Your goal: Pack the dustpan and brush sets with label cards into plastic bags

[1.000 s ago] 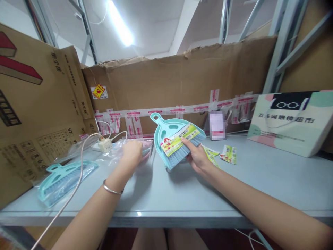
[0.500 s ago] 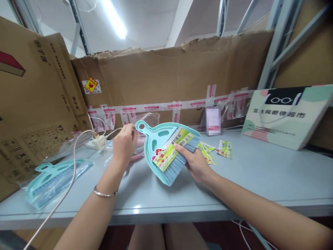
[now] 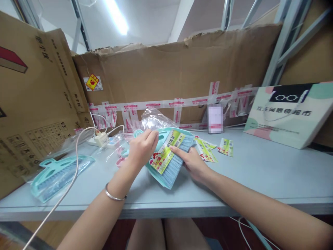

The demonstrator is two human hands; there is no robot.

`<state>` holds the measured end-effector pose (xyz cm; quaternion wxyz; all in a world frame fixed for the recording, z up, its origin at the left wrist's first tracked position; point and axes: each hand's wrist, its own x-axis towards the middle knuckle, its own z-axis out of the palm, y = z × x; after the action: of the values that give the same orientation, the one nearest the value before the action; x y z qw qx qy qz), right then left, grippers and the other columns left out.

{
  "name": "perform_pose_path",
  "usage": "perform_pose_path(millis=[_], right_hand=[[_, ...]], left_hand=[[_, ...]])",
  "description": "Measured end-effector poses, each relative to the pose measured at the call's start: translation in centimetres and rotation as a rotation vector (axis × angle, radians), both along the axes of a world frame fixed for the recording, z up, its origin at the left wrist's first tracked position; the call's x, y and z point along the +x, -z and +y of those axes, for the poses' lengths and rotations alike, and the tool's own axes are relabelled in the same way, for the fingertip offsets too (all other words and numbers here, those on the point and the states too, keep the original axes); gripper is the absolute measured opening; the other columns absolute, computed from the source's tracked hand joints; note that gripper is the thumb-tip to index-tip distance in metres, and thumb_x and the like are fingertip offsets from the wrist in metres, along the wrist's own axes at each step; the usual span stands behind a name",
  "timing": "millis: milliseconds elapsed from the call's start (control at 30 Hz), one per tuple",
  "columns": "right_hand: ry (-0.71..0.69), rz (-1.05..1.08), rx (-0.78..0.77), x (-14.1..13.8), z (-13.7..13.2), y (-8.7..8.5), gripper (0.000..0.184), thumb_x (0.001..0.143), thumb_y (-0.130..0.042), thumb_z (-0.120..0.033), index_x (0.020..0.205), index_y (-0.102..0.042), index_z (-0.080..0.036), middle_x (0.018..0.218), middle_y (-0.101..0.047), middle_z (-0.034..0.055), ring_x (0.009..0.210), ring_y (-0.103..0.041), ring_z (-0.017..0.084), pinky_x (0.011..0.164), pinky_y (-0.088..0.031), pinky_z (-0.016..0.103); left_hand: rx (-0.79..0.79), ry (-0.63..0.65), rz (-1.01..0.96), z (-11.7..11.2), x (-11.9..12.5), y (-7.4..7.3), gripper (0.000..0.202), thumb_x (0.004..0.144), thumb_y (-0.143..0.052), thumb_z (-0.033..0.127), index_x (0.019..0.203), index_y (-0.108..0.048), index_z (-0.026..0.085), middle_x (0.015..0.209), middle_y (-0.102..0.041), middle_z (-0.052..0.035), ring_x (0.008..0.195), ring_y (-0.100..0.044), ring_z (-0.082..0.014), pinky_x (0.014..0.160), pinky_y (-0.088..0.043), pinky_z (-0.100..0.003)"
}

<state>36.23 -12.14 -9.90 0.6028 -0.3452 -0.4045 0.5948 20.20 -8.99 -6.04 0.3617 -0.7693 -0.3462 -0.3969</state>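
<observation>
A turquoise dustpan (image 3: 163, 136) is tilted above the table with a blue-bristled brush (image 3: 173, 167) lying in it. Across both sits a printed green and yellow label card (image 3: 166, 152). My right hand (image 3: 194, 161) grips the brush and dustpan from the right, its thumb over the card's edge. Above the dustpan's left side, my left hand (image 3: 144, 147) is closed with curled fingers. What it pinches, if anything, is hidden. Clear plastic film (image 3: 157, 119) rises behind the dustpan. Pink plastic pieces (image 3: 121, 158) lie partly hidden beyond my left hand.
Another turquoise dustpan set (image 3: 61, 175) in clear wrap lies at left, under a white cable (image 3: 77, 156). A plug (image 3: 101, 139) stands behind it. Loose label cards (image 3: 225, 147) lie at right, near a paper bag (image 3: 283, 114). Cardboard boxes (image 3: 161, 73) line the back.
My left hand has moved right from beside the dustpan's handle to over its left side. More clear film shows behind the dustpan. My right hand keeps its grip.
</observation>
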Motion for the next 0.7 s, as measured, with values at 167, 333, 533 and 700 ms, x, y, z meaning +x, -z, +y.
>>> perform_pose_path(millis=[167, 333, 533, 700], right_hand=[[0.090, 0.184, -0.115, 0.4, 0.9, -0.1, 0.027, 0.066, -0.073, -0.021, 0.091, -0.064, -0.018, 0.082, -0.071, 0.0030, 0.073, -0.067, 0.018, 0.065, -0.056, 0.029], [0.176, 0.256, -0.136, 0.4, 1.2, -0.2, 0.024, 0.066, -0.072, -0.018, 0.089, -0.064, -0.019, 0.081, -0.071, 0.0017, 0.072, -0.066, 0.016, 0.062, -0.055, 0.027], [0.044, 0.150, -0.059, -0.4, 0.6, 0.3, 0.041, 0.056, -0.080, -0.029, 0.092, -0.065, -0.018, 0.083, -0.071, 0.0021, 0.076, -0.066, 0.019, 0.068, -0.056, 0.032], [-0.006, 0.208, -0.074, -0.3, 0.7, 0.4, 0.036, 0.057, -0.079, -0.022, 0.090, -0.065, -0.018, 0.080, -0.071, 0.0014, 0.074, -0.066, 0.017, 0.069, -0.055, 0.029]], left_hand=[[-0.024, 0.031, 0.035, -0.2, -0.3, -0.1, 0.019, 0.091, -0.043, 0.022, 0.083, -0.060, 0.018, 0.067, -0.060, 0.0005, 0.056, -0.053, -0.0086, 0.050, -0.033, -0.020], [-0.112, 0.094, 0.111, -0.1, -0.5, 0.0, 0.021, 0.091, -0.043, 0.023, 0.087, -0.062, 0.018, 0.069, -0.060, -0.0004, 0.060, -0.056, -0.0104, 0.049, -0.034, -0.021], [-0.035, 0.098, 0.138, -0.7, 1.3, 0.4, 0.023, 0.089, -0.041, 0.017, 0.080, -0.062, 0.016, 0.067, -0.060, -0.0017, 0.062, -0.056, -0.0123, 0.052, -0.036, -0.022], [-0.085, 0.091, 0.164, -1.0, 1.6, 0.7, 0.023, 0.089, -0.039, 0.017, 0.080, -0.061, 0.017, 0.070, -0.061, -0.0028, 0.065, -0.057, -0.0131, 0.054, -0.037, -0.023]])
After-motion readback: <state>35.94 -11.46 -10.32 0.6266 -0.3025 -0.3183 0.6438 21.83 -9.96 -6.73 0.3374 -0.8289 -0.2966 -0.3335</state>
